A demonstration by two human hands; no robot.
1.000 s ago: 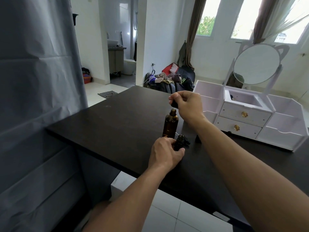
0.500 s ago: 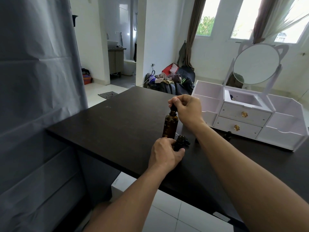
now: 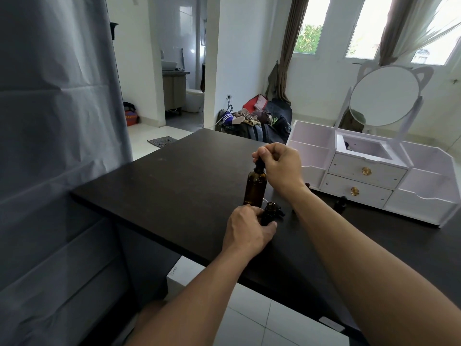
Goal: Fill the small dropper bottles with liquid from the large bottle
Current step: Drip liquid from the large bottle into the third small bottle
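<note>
Two hands are occupied at the near edge of the counter (image 3: 174, 186), each with a different bottle. The large bottle (image 3: 255, 189), amber glass, is stood upright on the counter, and its black dropper cap (image 3: 259, 165) is pinched from above by the curled fingers (image 3: 262, 153) of the right hand (image 3: 279, 167); the cap sits at the neck, probably so that liquid can be drawn up or the cap screwed, though which cannot be told. A small bottle (image 3: 269, 214), dark and uncapped by the look of it, is held just in front of the large one by the left hand (image 3: 247, 229), whose fingers are curled round its lower part, most likely to keep it steady and close for filling. The two bottles are kept near each other, apparently so that a loaded dropper need travel only a short way. More small dark bottles (image 3: 340, 204) are seen beside the right forearm, before a white organiser (image 3: 369, 176) with drawers and a round mirror (image 3: 384, 96).

The counter is dark and matt. A grey curtain (image 3: 55, 146) hangs at the left. Beyond, a pile of bags (image 3: 257, 121) lies on the floor, a bathroom is glimpsed through a doorway, and bright windows (image 3: 361, 23) are set in the far wall.
</note>
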